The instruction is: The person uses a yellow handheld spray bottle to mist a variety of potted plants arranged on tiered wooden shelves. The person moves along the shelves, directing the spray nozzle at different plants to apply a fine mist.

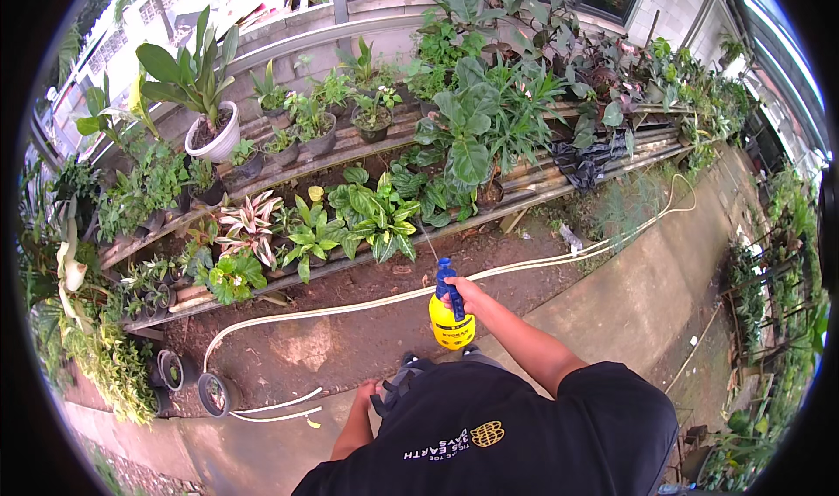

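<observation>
My right hand (461, 295) grips the blue handle of a yellow pump sprayer bottle (452, 325), held upright in front of my body. Its blue nozzle head points at the plant bench, and a thin pale line, perhaps a wand or a jet of liquid, runs from it toward the leaves. Closest to that line are a variegated green potted plant (387, 217) and a large fiddle-leaf plant (468, 129). Down at my side hangs my left hand (369, 390), beside dark grey cloth with a black strap; its fingers are partly hidden.
A tiered plant bench (308, 168) carries several pots, including a white pot (216, 139). Below it, a pale hose (341, 311) curves over bare soil to a dark pot (215, 394). Black plastic (583, 162) drapes the bench's right part. A concrete path (629, 293) runs alongside.
</observation>
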A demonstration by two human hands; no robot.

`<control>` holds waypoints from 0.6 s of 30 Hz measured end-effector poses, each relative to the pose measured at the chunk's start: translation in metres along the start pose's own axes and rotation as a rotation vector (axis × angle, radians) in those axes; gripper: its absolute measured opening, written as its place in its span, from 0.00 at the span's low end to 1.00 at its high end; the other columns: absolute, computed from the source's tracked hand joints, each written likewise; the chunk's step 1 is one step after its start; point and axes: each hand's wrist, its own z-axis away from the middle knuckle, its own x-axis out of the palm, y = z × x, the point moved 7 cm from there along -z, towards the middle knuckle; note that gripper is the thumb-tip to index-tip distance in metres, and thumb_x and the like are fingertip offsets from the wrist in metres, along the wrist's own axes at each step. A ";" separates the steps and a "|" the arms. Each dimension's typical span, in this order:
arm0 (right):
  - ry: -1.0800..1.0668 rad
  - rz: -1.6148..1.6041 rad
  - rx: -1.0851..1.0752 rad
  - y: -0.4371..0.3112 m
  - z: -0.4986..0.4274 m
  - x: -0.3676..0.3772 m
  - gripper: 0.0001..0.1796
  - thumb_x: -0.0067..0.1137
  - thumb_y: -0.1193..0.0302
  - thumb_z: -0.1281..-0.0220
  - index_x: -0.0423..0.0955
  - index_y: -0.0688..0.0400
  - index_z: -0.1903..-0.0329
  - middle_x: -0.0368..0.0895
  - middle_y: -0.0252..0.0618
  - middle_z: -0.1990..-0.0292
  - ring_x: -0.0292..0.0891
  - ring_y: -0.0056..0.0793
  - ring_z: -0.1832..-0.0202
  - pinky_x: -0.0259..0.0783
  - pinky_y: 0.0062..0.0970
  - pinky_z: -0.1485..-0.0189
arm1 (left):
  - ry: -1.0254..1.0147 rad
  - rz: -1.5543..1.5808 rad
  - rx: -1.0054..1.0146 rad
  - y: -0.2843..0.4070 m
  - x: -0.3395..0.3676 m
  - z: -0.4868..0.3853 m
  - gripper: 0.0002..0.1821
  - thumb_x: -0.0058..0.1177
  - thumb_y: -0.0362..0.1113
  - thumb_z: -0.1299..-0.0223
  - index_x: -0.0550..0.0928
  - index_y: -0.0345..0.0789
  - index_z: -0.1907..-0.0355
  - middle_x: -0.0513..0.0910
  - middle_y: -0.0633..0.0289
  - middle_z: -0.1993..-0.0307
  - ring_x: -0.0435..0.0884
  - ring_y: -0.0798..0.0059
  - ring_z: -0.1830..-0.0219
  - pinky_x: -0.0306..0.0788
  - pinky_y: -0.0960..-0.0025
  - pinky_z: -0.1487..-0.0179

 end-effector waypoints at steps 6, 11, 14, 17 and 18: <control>-0.031 -0.062 -0.051 -0.005 0.011 0.013 0.19 0.50 0.58 0.35 0.71 0.63 0.65 0.76 0.41 0.77 0.75 0.32 0.75 0.77 0.31 0.69 | -0.043 -0.068 0.010 -0.007 -0.010 -0.018 0.19 0.55 0.43 0.45 0.78 0.34 0.54 0.79 0.59 0.69 0.76 0.73 0.69 0.71 0.67 0.67; -0.014 -0.049 -0.033 -0.005 0.018 0.018 0.19 0.50 0.57 0.36 0.72 0.64 0.65 0.77 0.42 0.76 0.76 0.31 0.74 0.78 0.32 0.68 | -0.120 -0.276 0.289 -0.006 -0.015 -0.029 0.18 0.57 0.44 0.43 0.78 0.35 0.54 0.79 0.60 0.68 0.77 0.74 0.69 0.72 0.69 0.68; -0.004 -0.059 -0.040 -0.003 0.013 0.019 0.19 0.50 0.57 0.37 0.72 0.64 0.65 0.77 0.41 0.75 0.77 0.31 0.73 0.78 0.32 0.68 | 0.028 -0.075 -0.030 0.003 -0.010 -0.013 0.18 0.58 0.44 0.43 0.78 0.34 0.55 0.80 0.60 0.67 0.78 0.74 0.67 0.74 0.70 0.69; -0.015 -0.067 -0.046 0.000 0.014 0.021 0.19 0.50 0.57 0.38 0.72 0.63 0.66 0.77 0.41 0.76 0.76 0.32 0.74 0.78 0.32 0.68 | -0.091 -0.021 0.019 -0.005 -0.014 -0.027 0.18 0.59 0.44 0.43 0.79 0.34 0.56 0.81 0.61 0.65 0.79 0.74 0.63 0.75 0.70 0.69; -0.024 -0.072 -0.050 0.000 0.014 0.020 0.19 0.50 0.57 0.39 0.72 0.63 0.67 0.77 0.41 0.77 0.76 0.32 0.75 0.78 0.32 0.68 | -0.082 -0.027 0.028 -0.003 -0.014 -0.025 0.17 0.59 0.44 0.44 0.79 0.34 0.57 0.80 0.61 0.65 0.79 0.74 0.64 0.75 0.70 0.69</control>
